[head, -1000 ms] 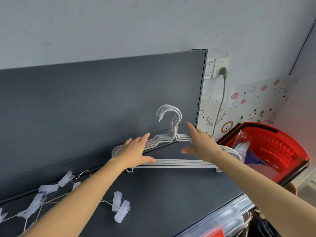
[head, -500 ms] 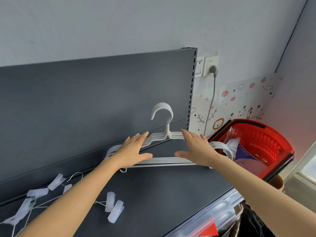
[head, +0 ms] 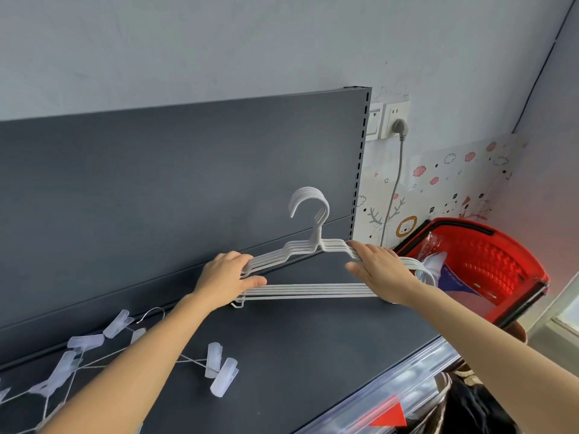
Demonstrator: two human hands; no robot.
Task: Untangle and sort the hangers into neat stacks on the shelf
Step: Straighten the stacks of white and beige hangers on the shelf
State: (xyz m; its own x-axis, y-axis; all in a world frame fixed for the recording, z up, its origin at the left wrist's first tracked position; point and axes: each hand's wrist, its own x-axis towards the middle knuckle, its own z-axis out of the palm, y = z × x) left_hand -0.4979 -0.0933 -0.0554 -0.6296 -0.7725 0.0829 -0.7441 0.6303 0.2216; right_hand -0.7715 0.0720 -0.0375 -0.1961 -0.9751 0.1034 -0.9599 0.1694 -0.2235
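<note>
Hooks of the stacked white wire hangers are now squared together, fanned a second ago. Left hand and right hand are pinched on the shoulders, at the dark grey shelf back. Clear clip hangers remain unsorted.

- looks like a small shop or its stockroom i'm standing in, judging by the dark metal shelf with a slotted upright at its end, the kind stores use.
- a clear price strip with a red tag runs along the shelf's front edge.
- a red shopping basket sits just beside the shelf, with packaged goods inside.
- behind it a plain wall with a socket and cartoon stickers.
</note>
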